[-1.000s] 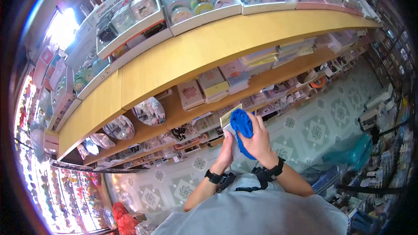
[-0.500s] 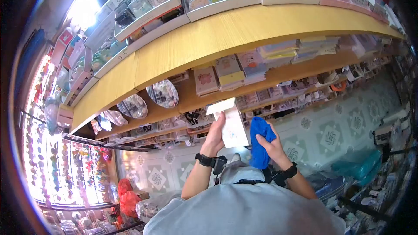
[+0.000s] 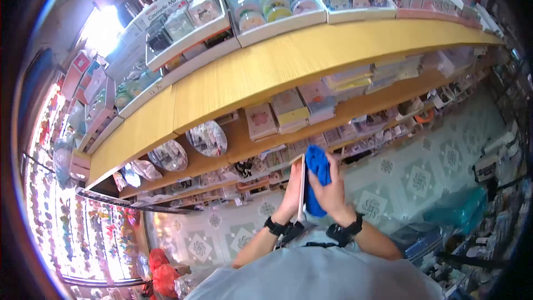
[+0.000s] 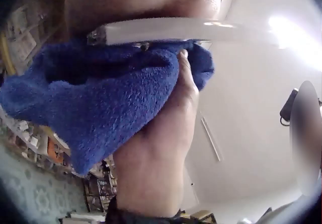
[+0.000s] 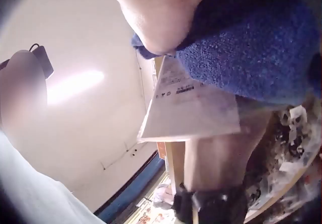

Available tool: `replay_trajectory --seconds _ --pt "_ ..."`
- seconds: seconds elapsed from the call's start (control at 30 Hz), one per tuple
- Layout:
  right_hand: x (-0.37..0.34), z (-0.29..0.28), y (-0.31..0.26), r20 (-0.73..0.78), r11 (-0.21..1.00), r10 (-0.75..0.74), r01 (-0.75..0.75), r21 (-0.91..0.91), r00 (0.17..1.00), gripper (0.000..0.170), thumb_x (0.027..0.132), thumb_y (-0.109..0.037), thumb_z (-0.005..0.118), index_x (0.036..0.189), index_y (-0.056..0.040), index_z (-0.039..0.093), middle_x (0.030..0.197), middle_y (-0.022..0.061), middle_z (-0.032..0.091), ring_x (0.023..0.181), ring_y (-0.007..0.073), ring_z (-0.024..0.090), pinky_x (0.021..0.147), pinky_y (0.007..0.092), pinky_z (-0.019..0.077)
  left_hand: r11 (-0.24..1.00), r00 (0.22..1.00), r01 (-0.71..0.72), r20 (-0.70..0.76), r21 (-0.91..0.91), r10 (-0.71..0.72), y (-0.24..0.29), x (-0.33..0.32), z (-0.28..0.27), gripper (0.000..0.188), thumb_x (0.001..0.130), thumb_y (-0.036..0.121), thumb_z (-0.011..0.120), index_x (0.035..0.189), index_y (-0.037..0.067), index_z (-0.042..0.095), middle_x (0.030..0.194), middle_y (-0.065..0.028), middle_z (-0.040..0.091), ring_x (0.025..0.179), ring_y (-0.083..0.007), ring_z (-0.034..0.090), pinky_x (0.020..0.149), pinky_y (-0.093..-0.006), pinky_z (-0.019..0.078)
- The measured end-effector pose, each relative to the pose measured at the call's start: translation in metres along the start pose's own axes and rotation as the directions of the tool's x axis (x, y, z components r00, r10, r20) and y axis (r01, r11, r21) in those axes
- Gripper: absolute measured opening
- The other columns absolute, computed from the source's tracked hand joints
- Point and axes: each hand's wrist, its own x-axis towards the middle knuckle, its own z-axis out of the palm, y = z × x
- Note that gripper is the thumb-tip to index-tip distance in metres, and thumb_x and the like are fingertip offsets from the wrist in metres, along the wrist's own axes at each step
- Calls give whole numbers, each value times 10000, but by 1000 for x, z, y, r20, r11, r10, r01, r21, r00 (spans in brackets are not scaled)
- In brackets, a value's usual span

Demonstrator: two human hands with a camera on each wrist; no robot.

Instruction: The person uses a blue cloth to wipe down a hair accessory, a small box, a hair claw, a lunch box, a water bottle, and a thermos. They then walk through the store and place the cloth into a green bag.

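Observation:
My left hand (image 3: 290,195) holds a thin white flat item (image 3: 302,191), seen nearly edge-on in the head view; its kind does not show. Small dark print marks its white face (image 5: 186,105) in the right wrist view. A blue fuzzy cloth (image 3: 316,168) is bunched in my right hand (image 3: 334,193), which grips it against the item's right side. In the left wrist view the cloth (image 4: 115,103) hangs in loose folds below the item's edge (image 4: 151,31), with the right thumb over it. Most of the left fingers are hidden behind the item.
Ahead runs a wooden shelf unit (image 3: 244,69) with boxes of cosmetic mirrors (image 3: 183,19) on top. Notebooks (image 3: 260,122) and round mirrors (image 3: 206,138) fill its lower level. A teal plastic bag (image 3: 458,211) lies right on the tiled floor (image 3: 372,203); a red bag (image 3: 162,272) sits left.
Half a second ago the white item faced up, apart from the cloth. Now it is turned on edge, and the right hand has brought the cloth left against it, much as one second ago.

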Motion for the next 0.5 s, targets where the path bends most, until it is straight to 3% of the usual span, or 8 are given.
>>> replay_trajectory --seconds 0.1,0.13,0.17,0.27,0.33,0.4,0.43,0.5 --pt "-34 6 -2 194 991 96 -112 76 976 629 848 -197 701 1365 -34 382 1230 268 543 1146 457 544 936 449 468 998 997 6 -71 -63 -11 -4 6 -23 398 1043 408 401 1321 123 421 955 41 513 833 -74 502 720 -247 464" --pt "-42 5 0 276 991 83 -107 74 958 618 846 -214 706 1352 -30 403 1225 260 551 1137 438 557 930 440 474 999 989 -36 -145 13 38 7 8 -22 365 1036 409 424 1286 143 442 842 83 434 703 -35 419 583 -204 386" --pt "-48 3 0 357 992 75 -107 72 931 609 844 -231 712 1339 -26 423 1220 251 558 1128 418 571 923 432 481 998 995 -59 -76 -12 58 7 15 -40 379 1030 409 435 1279 125 456 840 67 438 685 -47 396 571 -209 362" --pt "-46 -13 -3 601 992 122 -78 -98 790 594 835 -272 728 1304 -12 473 1210 235 579 1097 376 601 918 418 488 992 965 -2 -259 127 35 31 30 -50 405 1032 365 410 1285 53 460 1066 -28 531 952 -120 489 865 -285 420" --pt "-49 -15 6 541 988 148 -144 -49 828 591 829 -293 735 1290 -11 496 1205 230 588 1079 360 614 914 409 493 987 964 -28 -258 156 68 43 46 -60 407 1024 309 400 1313 25 437 1213 -63 503 1109 -163 461 1008 -309 358" --pt "-51 -20 10 480 984 171 -178 -30 860 617 824 -312 741 1303 -13 495 1187 226 608 1058 354 628 908 404 498 951 944 -209 -207 229 257 58 66 -58 396 1012 277 410 1303 8 427 1262 -95 488 1132 -179 454 1034 -316 342" --pt "-50 -23 13 455 982 176 -189 -16 873 617 825 -314 741 1304 -13 495 1187 223 611 1060 350 628 908 403 498 955 943 -213 -212 206 256 59 85 -72 376 1001 217 430 1316 15 390 1317 -113 460 1165 -167 427 1046 -315 324" --pt "-54 -29 19 407 977 191 -213 9 893 619 827 -319 740 1306 -13 495 1186 217 617 1064 341 629 908 402 498 862 854 -424 -195 279 483 61 121 -80 383 986 158 465 1322 19 343 1227 -137 520 1052 -170 494 965 -354 404"
